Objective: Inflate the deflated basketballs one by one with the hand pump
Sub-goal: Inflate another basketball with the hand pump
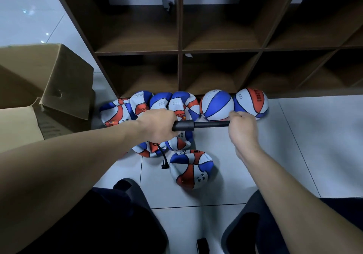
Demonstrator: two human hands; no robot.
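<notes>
Deflated basketballs [137,104] line the floor [294,145] along the shelf's [179,51] foot, two inflated balls [217,105] at their right. A cardboard box [47,88] stands left. Another flat ball [191,169] lies nearer.

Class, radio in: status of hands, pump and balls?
Both hands on pump: left hand grips barrel, right hand grips handle. Hose needle beside deflated ball. Nothing blocking.

The nearest deflated basketball [191,169] carries dark Chinese characters on a white panel, two of which look like 班级 and 名, and part of a Latin word above starting with "D". The other flattened balls [177,104] and the round orange-panelled ball [252,103] bear small print and characters too blurred to read.
</notes>
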